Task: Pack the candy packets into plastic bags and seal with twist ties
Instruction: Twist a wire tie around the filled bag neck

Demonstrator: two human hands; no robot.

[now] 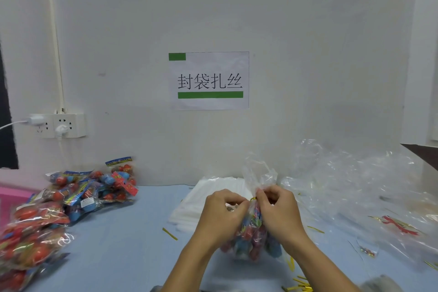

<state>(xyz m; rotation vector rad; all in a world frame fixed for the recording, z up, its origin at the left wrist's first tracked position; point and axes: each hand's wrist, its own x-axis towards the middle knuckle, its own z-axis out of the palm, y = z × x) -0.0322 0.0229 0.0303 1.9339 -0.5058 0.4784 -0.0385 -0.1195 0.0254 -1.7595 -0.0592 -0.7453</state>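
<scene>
A clear plastic bag (251,234) filled with red and blue candy packets stands upright on the blue table in front of me. Its gathered neck rises above my hands, with the loose top (259,173) fanning out. A gold twist tie (253,198) wraps the neck. My left hand (221,213) grips the bag at the neck on the left, fingers curled. My right hand (277,208) pinches the twist tie at the neck from the right. Both hands touch the bag and hide most of its upper half.
Loose candy packets (94,187) are piled at the left; filled bags (30,237) lie at the near left. A stack of flat clear bags (206,194) lies behind my hands. Crumpled clear plastic (355,185) covers the right. Spare gold twist ties (169,233) are scattered on the table.
</scene>
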